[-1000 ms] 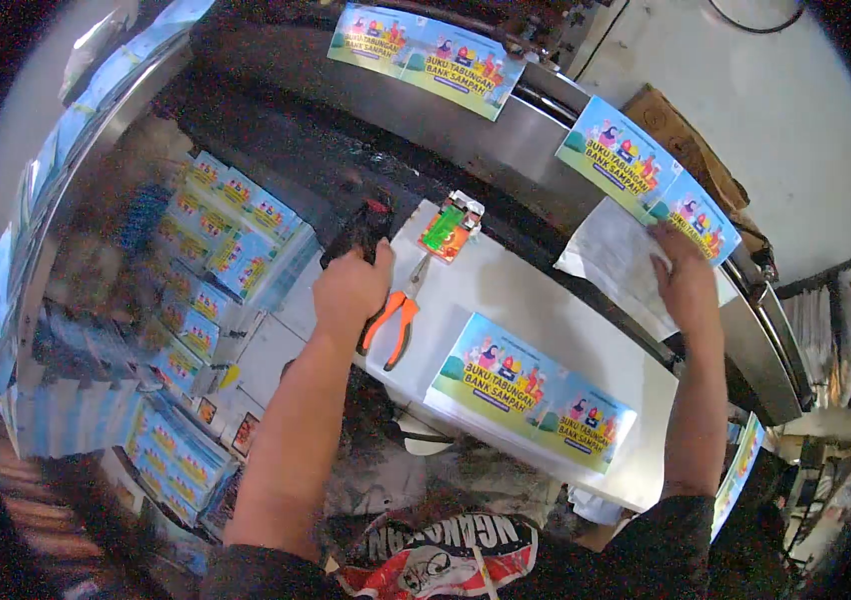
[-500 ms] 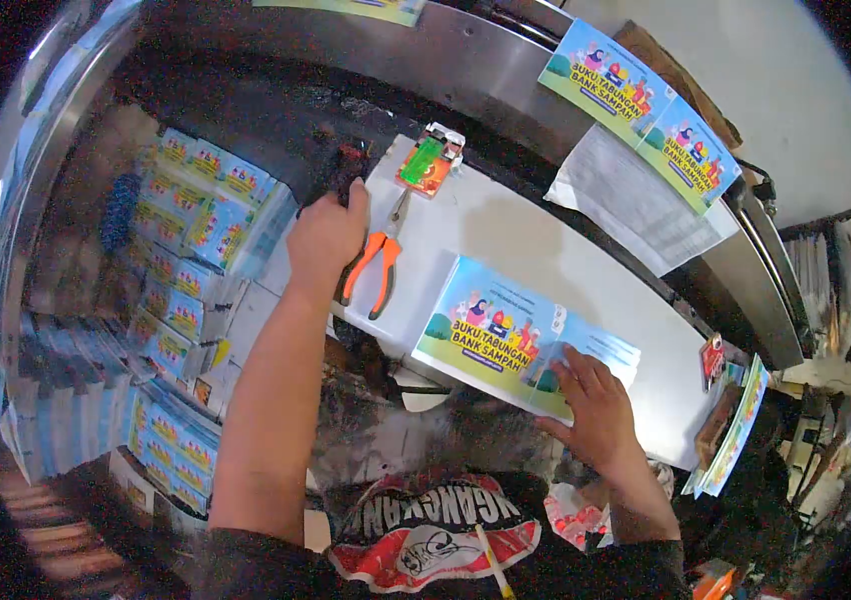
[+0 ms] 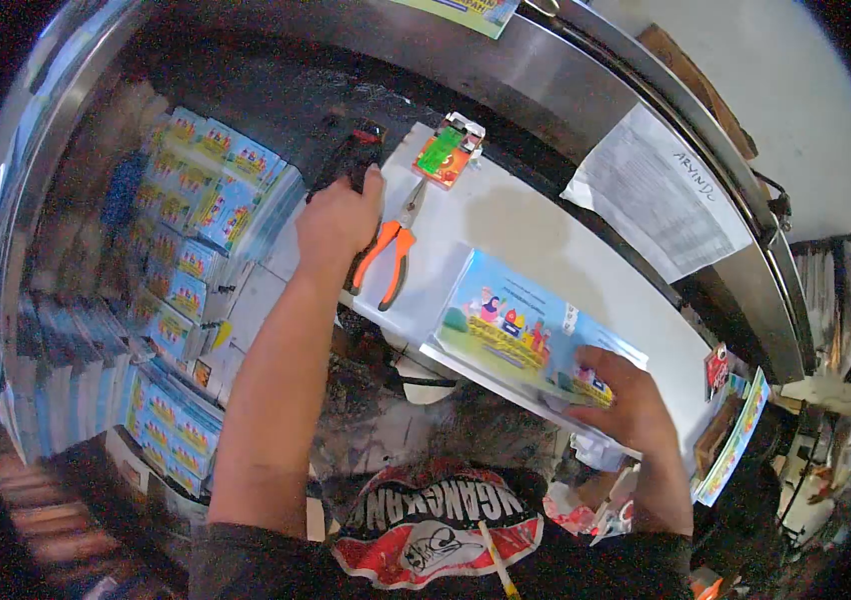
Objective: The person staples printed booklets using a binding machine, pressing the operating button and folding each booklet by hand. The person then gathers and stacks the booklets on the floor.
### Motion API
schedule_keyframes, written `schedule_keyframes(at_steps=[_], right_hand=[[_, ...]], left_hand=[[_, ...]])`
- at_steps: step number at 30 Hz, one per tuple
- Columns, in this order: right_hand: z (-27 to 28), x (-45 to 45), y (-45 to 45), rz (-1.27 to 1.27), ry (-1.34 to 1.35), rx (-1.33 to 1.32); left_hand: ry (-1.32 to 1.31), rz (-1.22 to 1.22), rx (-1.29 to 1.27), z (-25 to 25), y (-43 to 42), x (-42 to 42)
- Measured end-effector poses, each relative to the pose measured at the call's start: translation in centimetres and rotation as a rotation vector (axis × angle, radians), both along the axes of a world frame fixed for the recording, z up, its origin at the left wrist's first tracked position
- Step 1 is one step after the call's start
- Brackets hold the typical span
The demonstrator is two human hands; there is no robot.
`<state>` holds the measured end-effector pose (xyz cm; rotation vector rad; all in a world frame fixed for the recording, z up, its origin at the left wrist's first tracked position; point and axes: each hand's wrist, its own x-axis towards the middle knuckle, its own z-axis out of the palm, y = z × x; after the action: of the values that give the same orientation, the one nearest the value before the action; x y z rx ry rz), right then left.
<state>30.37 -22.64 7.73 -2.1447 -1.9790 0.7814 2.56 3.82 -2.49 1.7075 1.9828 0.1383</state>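
My left hand [image 3: 341, 225] is closed around a black stapler-like tool [image 3: 354, 152] with a red part, at the far left end of the white tabletop; its exact kind is hard to make out. Beside it lie long-nose pliers [image 3: 386, 262] with orange and black handles. Their tips point at a small orange and green box [image 3: 448, 152]. My right hand [image 3: 631, 395] grips the right end of a blue and yellow printed booklet [image 3: 506, 320] near the tabletop's front edge. The booklet's print is smeared by motion.
Stacks of similar printed booklets [image 3: 231, 205] stand at the left. A metal rail [image 3: 566, 100] runs along the back, with a white paper [image 3: 661, 195] on it. A small red packet [image 3: 716, 370] and more printed covers [image 3: 734, 440] are at the right.
The printed sheet over the white paper on the rail is gone from there, uncovering handwriting. My right hand's fingers have curled around the booklet's end. My left hand keeps its hold.
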Motion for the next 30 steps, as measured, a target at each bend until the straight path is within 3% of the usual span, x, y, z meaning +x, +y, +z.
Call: schedule_keyframes(at_steps=[2,4,6,8,10,13,14,16,18,22,26,30], right_hand=[[1.6,2.5,0.4,-0.008,0.170,-0.085],[5.4,4.6,1.5,-0.119,-0.131,-0.019],[7.1,9.7,1.6,-0.297,-0.447,0.230],[10.2,12.4,4.2,-0.275,-0.443,0.758],[13.1,10.7,8.0,-0.334,-0.775,1.068],[12.4,12.7,13.5,-0.221,-0.667,1.274],[10.9,12.3,14.6,-0.269,-0.221,1.153],[6.8,14.1,16.5,-0.249,-0.611,0.880],[3.6,12.4,16.4,0.084,-0.912,0.826],[0.4,7.7,11.0,-0.108,-0.440,0.336],[0.0,0.4,3.5,0.123,-0.220,-0.012],[-1.9,-1.5,0.1,0.194,-0.349,-0.068]], left_hand=[[0.002,0.002,-0.050,0.4,-0.1,-0.1],[-0.012,0.014,-0.019,0.9,-0.4,0.0],[-0.030,0.015,0.020,1.2,-0.5,-0.2],[-0.045,0.002,0.015,0.8,-0.5,-0.3],[-0.058,0.040,0.065,0.5,-0.5,-0.3],[-0.045,0.006,0.023,0.8,-0.6,-0.2],[-0.040,0.023,0.035,0.4,-0.5,-0.2],[-0.033,0.035,0.062,-0.4,-0.4,-0.2],[-0.033,0.031,0.057,0.2,-0.5,-0.3],[-0.074,0.013,0.033,1.2,-0.8,-0.4],[-0.054,0.015,0.032,0.8,-0.7,-0.3],[-0.083,-0.045,0.077,0.8,-0.9,0.1]])
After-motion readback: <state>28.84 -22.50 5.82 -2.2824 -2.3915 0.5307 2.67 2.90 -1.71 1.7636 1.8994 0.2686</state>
